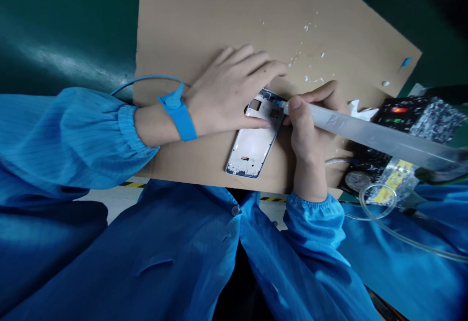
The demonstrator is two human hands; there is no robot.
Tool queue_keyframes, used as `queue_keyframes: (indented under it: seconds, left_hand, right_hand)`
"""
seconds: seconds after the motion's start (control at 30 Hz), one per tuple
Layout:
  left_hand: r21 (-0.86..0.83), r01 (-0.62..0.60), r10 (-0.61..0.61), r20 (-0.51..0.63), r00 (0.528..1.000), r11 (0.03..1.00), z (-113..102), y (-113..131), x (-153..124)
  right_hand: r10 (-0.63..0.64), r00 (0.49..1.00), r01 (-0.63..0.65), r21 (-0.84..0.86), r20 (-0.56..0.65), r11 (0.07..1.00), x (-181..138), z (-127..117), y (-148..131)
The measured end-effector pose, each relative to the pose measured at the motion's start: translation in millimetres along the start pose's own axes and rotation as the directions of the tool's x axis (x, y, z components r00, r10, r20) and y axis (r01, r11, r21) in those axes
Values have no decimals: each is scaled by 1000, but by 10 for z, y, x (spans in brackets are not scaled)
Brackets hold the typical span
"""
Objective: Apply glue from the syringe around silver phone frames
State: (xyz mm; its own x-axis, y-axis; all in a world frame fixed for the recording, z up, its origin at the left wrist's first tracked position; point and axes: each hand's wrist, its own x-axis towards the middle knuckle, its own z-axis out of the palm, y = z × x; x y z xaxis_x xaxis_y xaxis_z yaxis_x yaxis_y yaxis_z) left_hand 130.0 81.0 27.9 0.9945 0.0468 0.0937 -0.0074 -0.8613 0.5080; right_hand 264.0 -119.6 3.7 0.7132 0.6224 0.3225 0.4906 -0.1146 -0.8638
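1. Your left hand (pixel 230 89) is holding the frame (pixel 252 148), its thumb lying across the face and its fingers reaching past the far end.
2. The frame is lying on the cardboard (pixel 204 9), toward the near edge, slanting from near left to far right.
3. Your right hand (pixel 309 123) is grasping the syringe (pixel 365 133) close to its tip, which is pointing at the frame's far right corner; I cannot tell whether they are touching.
4. The cardboard is covering part of the counter (pixel 73 19).
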Motion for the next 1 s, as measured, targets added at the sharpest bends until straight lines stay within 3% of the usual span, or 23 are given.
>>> queue_keyframes:
  seconds: [0.33,0.6,1.0]
  left_hand:
    - [-11,-13,12,-12,1000,1000,15,-9,0]
    - [-24,1,-1,9,1000,1000,-6,-1,4]
    - [-24,2,-2,16,1000,1000,-8,0,12]
  right_hand:
    - [72,997,-71,-87,12,994,-23,-17,10]
    - [14,1000,-14,-58,5,998,-11,-1,22]
    - [91,996,-90,-105,9,990,-43,-14,26]
